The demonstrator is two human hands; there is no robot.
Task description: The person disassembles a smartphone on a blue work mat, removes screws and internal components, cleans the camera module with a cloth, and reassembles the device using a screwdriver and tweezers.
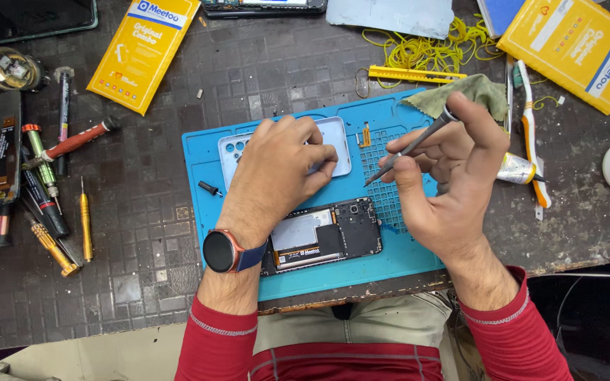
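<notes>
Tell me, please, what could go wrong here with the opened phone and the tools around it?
The left hand presses on the pale back cover, which might flex or crack. The opened phone lies near the mat's front edge and could be knocked off. The right hand holds a thin screwdriver whose tip could slip.

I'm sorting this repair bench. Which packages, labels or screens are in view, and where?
Yellow box: top left, flat, blue corner patch.
Second yellow box: top right, tilted, blue-and-white corner.
Dark screen: top-left corner, black, unlit.
Phone: top edge, mostly cut off.
Glue tube: right of the right hand, silver and yellow.
</notes>
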